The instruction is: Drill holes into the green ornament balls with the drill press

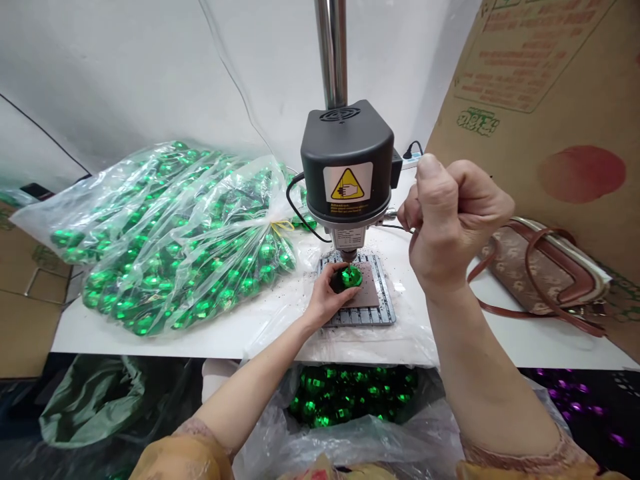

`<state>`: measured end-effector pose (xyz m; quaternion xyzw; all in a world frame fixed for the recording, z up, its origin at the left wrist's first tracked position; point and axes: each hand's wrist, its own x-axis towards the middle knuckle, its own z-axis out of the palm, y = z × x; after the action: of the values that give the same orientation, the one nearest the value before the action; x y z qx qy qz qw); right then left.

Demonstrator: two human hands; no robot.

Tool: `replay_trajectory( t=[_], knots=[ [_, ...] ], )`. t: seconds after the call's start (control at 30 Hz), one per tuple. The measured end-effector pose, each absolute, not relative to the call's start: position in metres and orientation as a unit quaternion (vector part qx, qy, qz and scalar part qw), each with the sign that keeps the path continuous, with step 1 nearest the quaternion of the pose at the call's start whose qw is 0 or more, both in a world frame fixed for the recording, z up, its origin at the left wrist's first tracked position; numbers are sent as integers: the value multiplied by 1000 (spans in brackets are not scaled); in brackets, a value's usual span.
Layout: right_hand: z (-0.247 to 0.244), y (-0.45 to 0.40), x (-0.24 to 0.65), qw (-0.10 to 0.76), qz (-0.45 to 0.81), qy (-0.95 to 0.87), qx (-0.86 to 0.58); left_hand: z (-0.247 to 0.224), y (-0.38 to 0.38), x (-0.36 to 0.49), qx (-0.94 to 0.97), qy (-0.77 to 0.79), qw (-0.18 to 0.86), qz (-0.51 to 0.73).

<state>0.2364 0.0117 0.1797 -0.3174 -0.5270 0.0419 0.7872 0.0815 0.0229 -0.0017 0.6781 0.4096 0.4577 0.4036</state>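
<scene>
Green faceted ball is sitting beneath the black drill head, and my left hand is clamping its grip around it. Right of the drill head, I'm curling my right hand into a fist beside the metal rod; whether it's holding that, I cannot tell.

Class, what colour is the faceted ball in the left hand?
The faceted ball is shiny green; head view.

Around the brown handbag, you had a printed cardboard box behind it, a white power strip to its left, purple balls below it, and crumpled green fabric far to its left.
</scene>
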Motion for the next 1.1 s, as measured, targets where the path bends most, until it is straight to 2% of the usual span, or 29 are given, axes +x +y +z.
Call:
replay_trajectory(
  t=[0.27, 0.43, 0.83, 1.1],
  knots=[
    [173, 7, 232, 808, 59, -494, -316, -4, 21, 78, 667, 397, 425, 466],
    [160, 8, 230, 836, 22, -491, -245, -3, 20, 79, 658, 400, 430, 470],
    [134, 10, 236, 832, -49, -506, -223, -4, 19, 79, 654, 405, 437, 466],
    [127, 12, 237, 832, -16, -528, -168, -2, 19, 79, 656, 402, 434, 469]
  ],
)
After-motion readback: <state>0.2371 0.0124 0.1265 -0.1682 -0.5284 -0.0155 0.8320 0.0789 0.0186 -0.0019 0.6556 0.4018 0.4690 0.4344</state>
